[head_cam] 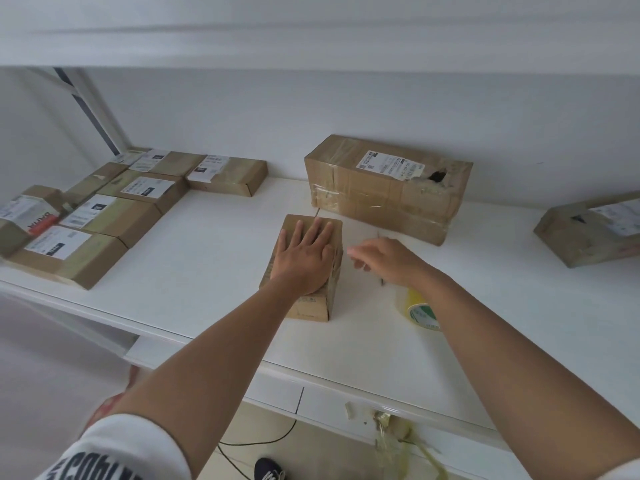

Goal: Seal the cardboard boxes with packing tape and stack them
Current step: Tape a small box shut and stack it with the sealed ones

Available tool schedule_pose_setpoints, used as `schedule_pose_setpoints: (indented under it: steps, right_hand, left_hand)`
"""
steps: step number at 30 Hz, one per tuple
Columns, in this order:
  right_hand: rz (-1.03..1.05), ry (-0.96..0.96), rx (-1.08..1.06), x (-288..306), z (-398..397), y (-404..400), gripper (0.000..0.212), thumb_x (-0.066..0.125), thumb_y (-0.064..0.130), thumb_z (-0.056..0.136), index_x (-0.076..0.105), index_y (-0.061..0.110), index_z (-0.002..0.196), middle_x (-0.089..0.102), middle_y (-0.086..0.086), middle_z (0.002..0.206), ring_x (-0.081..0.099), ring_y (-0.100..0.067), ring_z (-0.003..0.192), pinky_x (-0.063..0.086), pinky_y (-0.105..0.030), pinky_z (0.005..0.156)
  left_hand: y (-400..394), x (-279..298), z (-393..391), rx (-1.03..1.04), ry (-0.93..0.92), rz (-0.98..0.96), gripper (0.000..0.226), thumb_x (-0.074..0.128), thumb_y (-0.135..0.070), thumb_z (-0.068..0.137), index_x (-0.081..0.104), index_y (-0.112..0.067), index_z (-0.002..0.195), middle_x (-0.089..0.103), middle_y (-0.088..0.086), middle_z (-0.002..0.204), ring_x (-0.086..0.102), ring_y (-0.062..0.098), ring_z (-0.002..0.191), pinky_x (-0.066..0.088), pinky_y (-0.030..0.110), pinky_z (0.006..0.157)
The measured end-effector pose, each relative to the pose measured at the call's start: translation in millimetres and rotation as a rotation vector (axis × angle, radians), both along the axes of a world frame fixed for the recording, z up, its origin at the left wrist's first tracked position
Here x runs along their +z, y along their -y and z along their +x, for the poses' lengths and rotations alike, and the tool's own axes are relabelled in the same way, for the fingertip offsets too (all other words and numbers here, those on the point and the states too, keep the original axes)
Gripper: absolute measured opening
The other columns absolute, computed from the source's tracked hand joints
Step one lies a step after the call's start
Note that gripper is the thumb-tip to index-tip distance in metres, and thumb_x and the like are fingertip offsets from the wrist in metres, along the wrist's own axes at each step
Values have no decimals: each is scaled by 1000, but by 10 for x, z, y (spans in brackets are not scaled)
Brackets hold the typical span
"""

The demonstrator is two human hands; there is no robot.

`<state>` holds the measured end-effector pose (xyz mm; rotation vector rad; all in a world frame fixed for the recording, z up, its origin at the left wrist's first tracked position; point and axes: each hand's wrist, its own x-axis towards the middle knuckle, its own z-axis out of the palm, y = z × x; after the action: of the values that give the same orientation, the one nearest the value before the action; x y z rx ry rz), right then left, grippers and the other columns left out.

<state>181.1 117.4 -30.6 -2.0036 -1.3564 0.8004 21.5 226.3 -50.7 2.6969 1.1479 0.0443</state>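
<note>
A small upright cardboard box (313, 306) stands in the middle of the white table (207, 265). My left hand (306, 258) lies flat on its top, fingers straight and spread. My right hand (384, 259) hovers just to the right of the box with fingers loosely curled and holds nothing. A roll of clear packing tape (415, 308) lies on the table under my right forearm, partly hidden by it.
A large taped box (388, 188) sits behind by the wall. Several flat labelled boxes (114, 209) lie in rows at the left. Another box (588, 233) is at the far right. Tape scraps (391, 431) hang off the table's front edge.
</note>
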Motion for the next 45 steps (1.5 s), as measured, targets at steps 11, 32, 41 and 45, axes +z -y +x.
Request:
schedule_pose_setpoints:
  steps: [11,32,41,45]
  right_hand:
    - [35,68,133,-111,43,206,14,63,28,93,71,16,94,69,2,86,59,-10,77,47,-28,74]
    - [-348,683,351,-309,-77,-87,30,58,50,88,53,20,86,52,4,76,49,-21,81,28,-40,86]
    - [-362,839,316,-396,-104,-120,45,45,68,89,47,24,80,56,1,87,48,-20,81,25,-43,90]
    - [-378,834,304,-384,-95,-118,47,42,70,90,49,24,82,55,1,87,53,-21,86,24,-42,88]
  left_hand:
    - [-75,30,-45,-17,8,-10,54,12,-40,106,2,-36,159,-5,-11,167,-8,21,154,-5,47,124]
    - [9,22,-60,12,114,-13,54,22,-41,106,18,-31,159,7,-9,167,0,17,155,-3,40,125]
    - [17,1,-45,16,134,-13,54,24,-40,105,20,-31,158,9,-8,167,1,17,155,-3,39,125]
    - [20,7,-42,16,138,-8,54,24,-40,105,20,-31,159,10,-8,167,1,17,155,-2,40,125]
